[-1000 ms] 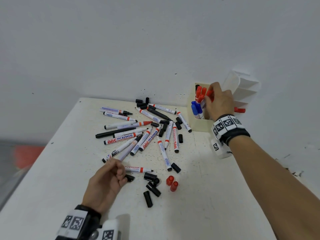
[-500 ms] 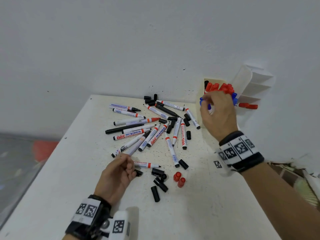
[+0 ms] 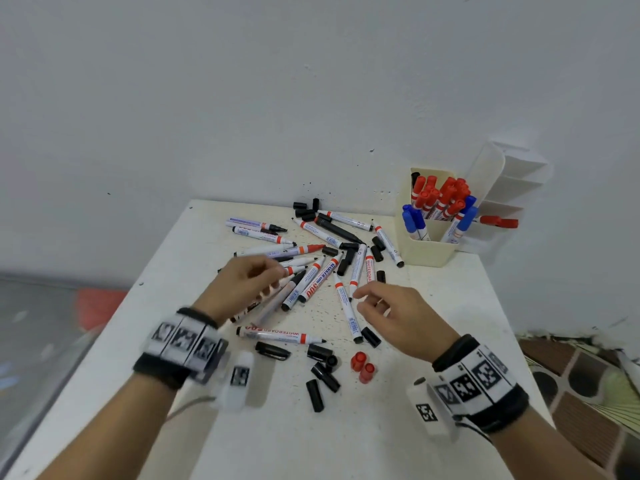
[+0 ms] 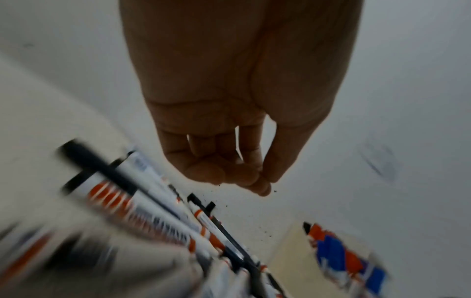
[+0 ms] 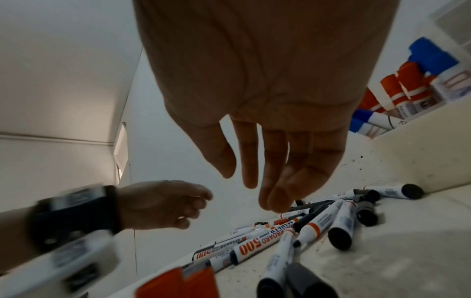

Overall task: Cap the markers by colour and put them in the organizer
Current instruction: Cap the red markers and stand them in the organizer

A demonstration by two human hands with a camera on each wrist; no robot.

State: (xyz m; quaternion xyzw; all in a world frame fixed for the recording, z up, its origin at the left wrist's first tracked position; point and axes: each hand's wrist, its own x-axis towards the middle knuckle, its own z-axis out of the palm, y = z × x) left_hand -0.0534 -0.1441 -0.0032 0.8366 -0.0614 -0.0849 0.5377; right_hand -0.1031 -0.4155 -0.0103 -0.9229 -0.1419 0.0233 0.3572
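Observation:
Several uncapped markers [image 3: 311, 275] lie in a loose pile on the white table [image 3: 450, 306]. Black caps [image 3: 320, 375] and two red caps [image 3: 362, 367] sit nearer me. The cream organizer [image 3: 429, 258] at the back right holds red-capped markers [image 3: 440, 195] and blue-capped markers [image 3: 412, 220]. My left hand [image 3: 273, 275] hovers over the pile's left side; the left wrist view shows its fingers [image 4: 257, 181] curled against the thumb with nothing in them. My right hand [image 3: 363, 296] hangs over the pile's right side, fingers [image 5: 270, 193] relaxed and empty.
A white tiered shelf [image 3: 512, 181] stands behind the organizer with a red-capped marker [image 3: 498, 222] lying on it. The wall runs along the table's far edge. The table's right edge drops to a tiled floor [image 3: 571, 393].
My right hand left the organizer and came back down over the pile, empty. My left hand lifted from the table's near side and moved forward over the markers.

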